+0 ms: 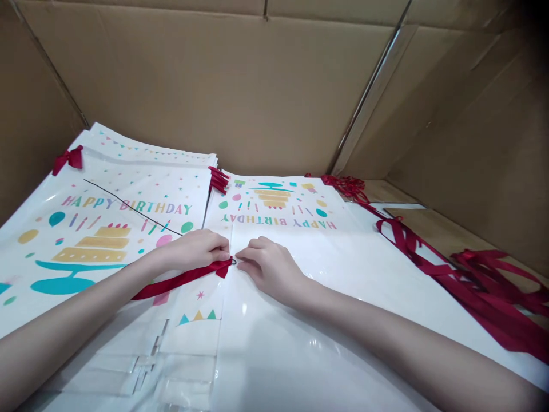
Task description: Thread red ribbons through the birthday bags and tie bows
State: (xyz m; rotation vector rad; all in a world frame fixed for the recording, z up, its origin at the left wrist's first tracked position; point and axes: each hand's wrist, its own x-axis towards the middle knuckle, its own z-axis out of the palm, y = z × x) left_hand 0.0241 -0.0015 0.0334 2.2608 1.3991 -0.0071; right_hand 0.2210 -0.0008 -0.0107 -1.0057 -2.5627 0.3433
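Observation:
My left hand (pixel 201 249) is closed on the end of a red ribbon (pixel 171 284), which trails left under my forearm. Facing it, my right hand (pixel 266 264) has thumb and forefinger pinched beside a small dark loop (pixel 234 262) at the ribbon's end; whether they grip it is too small to tell. Both hands are over the left edge of a large white sheet (pixel 326 320). Left of them lies a stack of printed birthday sheets (pixel 107 189), with a thin black cord (pixel 128 206) across the top one.
Cardboard walls (pixel 214 86) rise behind and at the right. An upside-down printed sheet (pixel 278 200) lies at the back. Loose red ribbons (pixel 463 286) hang along the right edge. A red bow (pixel 68 160) sits at the left stack's corner.

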